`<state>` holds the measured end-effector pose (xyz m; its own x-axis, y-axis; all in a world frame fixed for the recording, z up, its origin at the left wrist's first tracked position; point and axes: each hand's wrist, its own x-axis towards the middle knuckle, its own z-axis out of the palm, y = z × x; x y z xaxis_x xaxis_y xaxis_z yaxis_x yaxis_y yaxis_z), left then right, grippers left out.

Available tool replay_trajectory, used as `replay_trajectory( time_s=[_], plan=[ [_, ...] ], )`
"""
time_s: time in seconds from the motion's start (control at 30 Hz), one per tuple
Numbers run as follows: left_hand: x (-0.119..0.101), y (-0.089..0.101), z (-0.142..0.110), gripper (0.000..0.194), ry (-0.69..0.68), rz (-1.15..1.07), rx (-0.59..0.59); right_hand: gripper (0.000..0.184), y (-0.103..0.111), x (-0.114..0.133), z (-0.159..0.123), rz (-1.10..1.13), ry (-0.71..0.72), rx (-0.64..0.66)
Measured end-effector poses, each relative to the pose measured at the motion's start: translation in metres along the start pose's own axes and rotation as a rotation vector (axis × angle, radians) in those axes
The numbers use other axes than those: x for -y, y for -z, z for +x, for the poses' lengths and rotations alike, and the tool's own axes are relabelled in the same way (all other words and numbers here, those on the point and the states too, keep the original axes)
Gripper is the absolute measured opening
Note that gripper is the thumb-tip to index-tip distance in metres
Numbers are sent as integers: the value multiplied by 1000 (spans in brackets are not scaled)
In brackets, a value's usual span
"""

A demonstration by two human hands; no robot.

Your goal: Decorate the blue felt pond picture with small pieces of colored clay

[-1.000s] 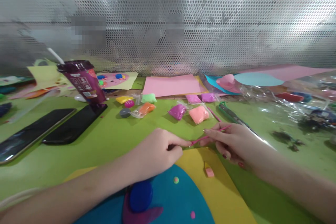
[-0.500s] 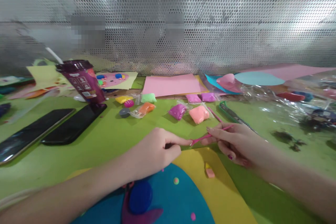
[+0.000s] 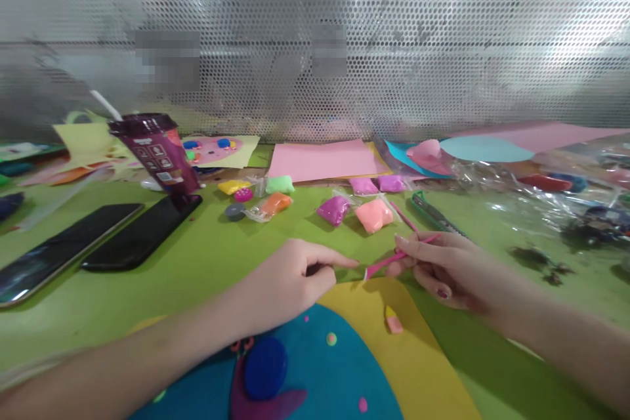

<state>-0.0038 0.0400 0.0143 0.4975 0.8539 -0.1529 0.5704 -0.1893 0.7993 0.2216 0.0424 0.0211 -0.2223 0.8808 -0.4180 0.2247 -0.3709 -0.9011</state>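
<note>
In right hand (image 3: 438, 264), right of frame centre: slim pink tool (image 3: 386, 263), pinched snugly between thumb and fingers, pale tip aimed lower left. At frame centre: left hand (image 3: 293, 281), forefinger outstretched, other fingers curled; inside of that grip hidden, cannot tell whether anything held there. Tool tip just beside left forefinger tip, narrow gap between, near far edge of yellow sheet (image 3: 418, 354); contact with sheet not determinable.

Bottom centre, on yellow sheet: teal round (image 3: 335, 377), bearing purple shape (image 3: 256, 405), dark blue disc (image 3: 266, 367) and small dots. Lower right of centre, also on yellow: pink-and-yellow piece (image 3: 394, 321).

Mid-frame, on green worktop (image 3: 221, 243): orange packet (image 3: 275, 203), purple packet (image 3: 335, 210), peach packet (image 3: 374, 215). To their right: green cutter (image 3: 432, 213). Left side: two dark phones (image 3: 142, 236), plum cup (image 3: 160, 154) with white straw.
</note>
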Motion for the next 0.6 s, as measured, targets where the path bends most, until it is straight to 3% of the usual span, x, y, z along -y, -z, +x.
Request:
replay_trajectory(
  time_s=[0.1, 0.4, 0.6],
  plan=[
    [2, -1, 1, 37, -23, 7, -6, 43, 2, 0, 0, -21, -21, 52],
    [4, -1, 2, 35, -49, 37, 7, 41, -6, -1, -4, -101, -47, -54],
    [2, 0, 2, 35, -56, 38, 16, 43, -6, -1, -4, -140, -26, -45]
  ],
)
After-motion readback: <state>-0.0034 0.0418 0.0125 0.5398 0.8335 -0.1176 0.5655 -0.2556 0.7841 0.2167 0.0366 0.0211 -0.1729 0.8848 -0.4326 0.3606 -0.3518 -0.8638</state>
